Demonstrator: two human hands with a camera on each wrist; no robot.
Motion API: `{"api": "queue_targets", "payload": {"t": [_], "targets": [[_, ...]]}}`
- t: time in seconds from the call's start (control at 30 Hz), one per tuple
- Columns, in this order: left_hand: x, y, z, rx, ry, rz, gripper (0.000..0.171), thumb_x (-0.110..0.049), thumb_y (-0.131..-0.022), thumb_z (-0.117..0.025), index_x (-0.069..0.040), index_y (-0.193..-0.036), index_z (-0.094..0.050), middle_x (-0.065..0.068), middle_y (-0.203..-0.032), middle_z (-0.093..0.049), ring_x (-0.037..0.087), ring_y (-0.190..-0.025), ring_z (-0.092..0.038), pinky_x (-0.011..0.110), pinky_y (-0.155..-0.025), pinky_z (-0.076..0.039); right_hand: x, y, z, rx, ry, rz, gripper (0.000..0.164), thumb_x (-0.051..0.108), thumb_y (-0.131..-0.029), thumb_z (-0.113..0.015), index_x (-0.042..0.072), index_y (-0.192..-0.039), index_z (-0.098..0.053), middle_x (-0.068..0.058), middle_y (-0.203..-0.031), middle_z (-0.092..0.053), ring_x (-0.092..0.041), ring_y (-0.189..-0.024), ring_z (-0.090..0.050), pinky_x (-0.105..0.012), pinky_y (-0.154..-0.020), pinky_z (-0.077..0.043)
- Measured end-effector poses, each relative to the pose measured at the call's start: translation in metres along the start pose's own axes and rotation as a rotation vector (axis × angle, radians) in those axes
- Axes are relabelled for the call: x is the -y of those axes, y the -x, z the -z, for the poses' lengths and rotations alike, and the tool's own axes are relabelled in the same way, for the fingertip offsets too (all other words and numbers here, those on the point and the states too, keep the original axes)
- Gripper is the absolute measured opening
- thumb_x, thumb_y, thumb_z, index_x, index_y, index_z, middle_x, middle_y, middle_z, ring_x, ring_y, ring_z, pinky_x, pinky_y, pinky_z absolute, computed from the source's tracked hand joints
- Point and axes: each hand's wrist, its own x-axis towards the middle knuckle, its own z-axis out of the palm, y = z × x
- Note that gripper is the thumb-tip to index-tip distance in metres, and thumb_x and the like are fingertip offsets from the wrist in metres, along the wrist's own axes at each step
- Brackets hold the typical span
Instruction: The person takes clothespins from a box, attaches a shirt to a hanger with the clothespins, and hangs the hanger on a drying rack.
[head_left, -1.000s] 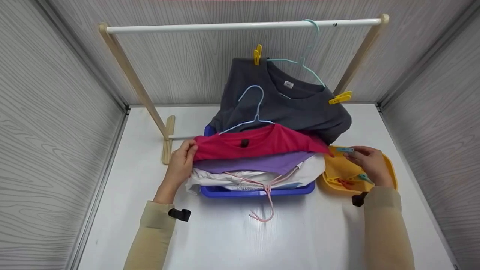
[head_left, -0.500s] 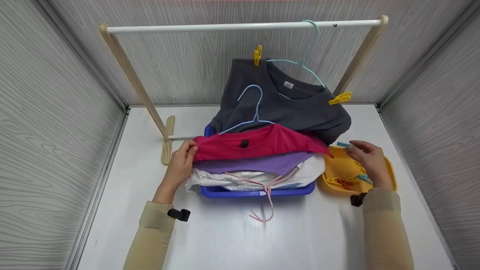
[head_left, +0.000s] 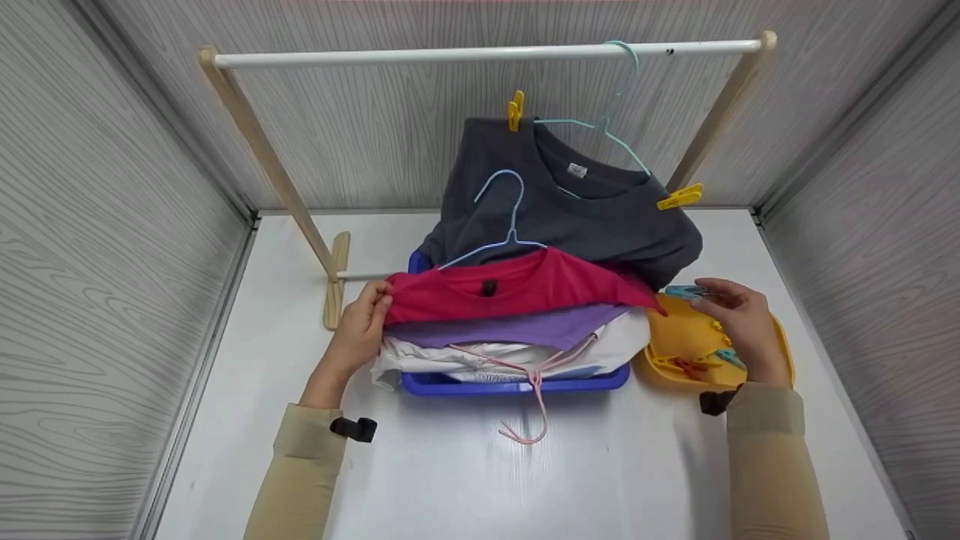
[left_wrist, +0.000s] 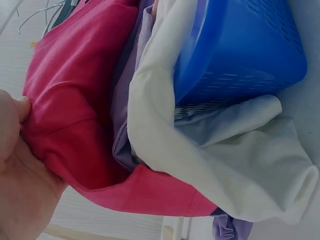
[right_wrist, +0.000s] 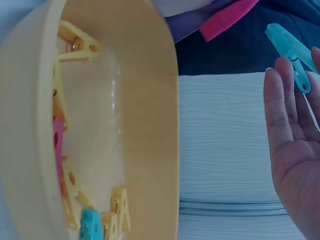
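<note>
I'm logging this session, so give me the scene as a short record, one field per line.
Left hand: pinches the red shirt at its edge
Right hand: holds a teal peg near the yellow bin
Bin contents: more pegs
Rail: teal hanger hooked on it, bearing the grey shirt
Grey shirt pegs: two, both yellow
Red shirt hanger: blue hanger at its neck, hook off the rail
Below red shirt: purple cloth, white cloth, blue basket
</note>
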Motion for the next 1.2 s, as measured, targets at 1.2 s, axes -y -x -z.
{"api": "queue_targets", "payload": {"t": [1.2], "targets": [[-0.006,-0.001,-0.007,-0.103,-0.042,-0.008,0.015,-0.008,-0.102,-0.050,0.002,-0.109,-0.059,0.014,-0.092,-0.068,0.024,-0.083,-0.060,0.045,-0.080,-0.046,0.138,0.028,-0.111,0.285,0.179,0.553,0.020,-0.007,-0.082,-0.075,-0.008,-0.102,-0.072,-0.019,-0.099,-0.071,-0.032,-0.089,-0.063,-0.023,-0.083,-0.051]]}}
